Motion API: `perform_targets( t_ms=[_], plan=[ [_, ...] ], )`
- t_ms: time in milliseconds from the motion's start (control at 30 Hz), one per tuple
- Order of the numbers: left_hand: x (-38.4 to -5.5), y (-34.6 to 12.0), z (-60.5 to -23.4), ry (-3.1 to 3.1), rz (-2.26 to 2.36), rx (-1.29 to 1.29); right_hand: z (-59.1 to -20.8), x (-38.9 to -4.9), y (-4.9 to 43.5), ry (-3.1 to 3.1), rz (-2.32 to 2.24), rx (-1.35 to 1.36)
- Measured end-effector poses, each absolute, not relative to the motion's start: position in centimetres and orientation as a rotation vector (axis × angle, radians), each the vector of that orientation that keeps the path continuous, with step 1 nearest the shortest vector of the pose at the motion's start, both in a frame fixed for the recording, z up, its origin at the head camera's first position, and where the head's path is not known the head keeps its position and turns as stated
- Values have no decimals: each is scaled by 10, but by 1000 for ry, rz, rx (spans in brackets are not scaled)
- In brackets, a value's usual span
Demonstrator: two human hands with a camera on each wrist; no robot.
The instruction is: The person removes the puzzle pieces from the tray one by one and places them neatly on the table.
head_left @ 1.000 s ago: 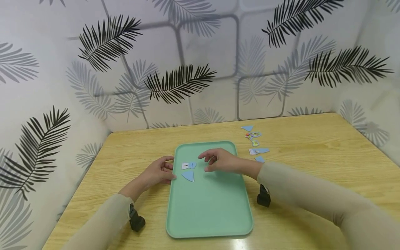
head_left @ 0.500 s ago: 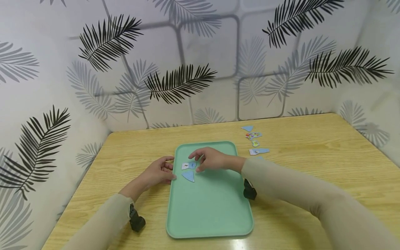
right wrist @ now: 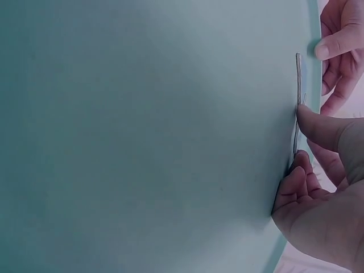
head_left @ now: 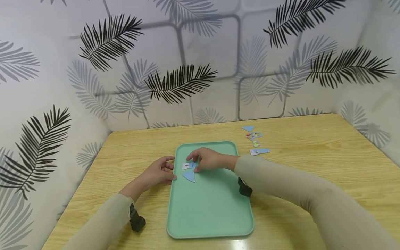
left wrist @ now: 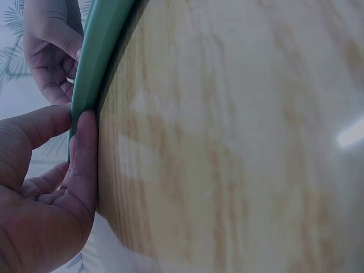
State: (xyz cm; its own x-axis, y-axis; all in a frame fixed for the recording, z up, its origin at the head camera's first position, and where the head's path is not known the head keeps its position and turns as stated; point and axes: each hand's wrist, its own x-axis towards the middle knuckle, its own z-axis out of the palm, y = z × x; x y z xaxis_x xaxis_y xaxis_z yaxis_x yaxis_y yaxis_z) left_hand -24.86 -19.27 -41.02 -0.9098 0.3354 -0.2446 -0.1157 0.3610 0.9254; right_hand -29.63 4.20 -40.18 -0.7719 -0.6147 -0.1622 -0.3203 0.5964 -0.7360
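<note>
A green tray (head_left: 212, 208) lies on the wooden table. My left hand (head_left: 158, 172) grips its left rim, thumb on top and fingers against the outer side, as the left wrist view shows. My right hand (head_left: 209, 159) is over the tray's upper left part. Its thumb and fingers pinch a light blue puzzle piece (head_left: 192, 164), which sits against a white piece (head_left: 185, 166) with a dark mark. Just below them lies a blue, roughly triangular piece (head_left: 189, 176). Seen from the right wrist, thumb and fingertips are down at the thin edge (right wrist: 298, 79) of the pieces.
Right of the tray's far end, several puzzle pieces lie in a column on the table (head_left: 312, 149): a blue triangle (head_left: 248, 128), a colourful piece (head_left: 254, 135), a small yellow-green one (head_left: 256, 143) and a long blue-and-white one (head_left: 259, 151). A patterned wall (head_left: 212, 52) stands behind.
My right hand has moved left across the tray to the blue and white pieces and lowered its fingers around the blue one. The left hand stays at the rim.
</note>
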Motion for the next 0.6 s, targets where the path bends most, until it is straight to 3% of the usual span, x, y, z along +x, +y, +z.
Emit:
perform_targets(
  t_ms=[600],
  plan=[
    [-250,-193,-411,2230,1569,196,-400,-297,37,2500,-891,-752]
  ],
)
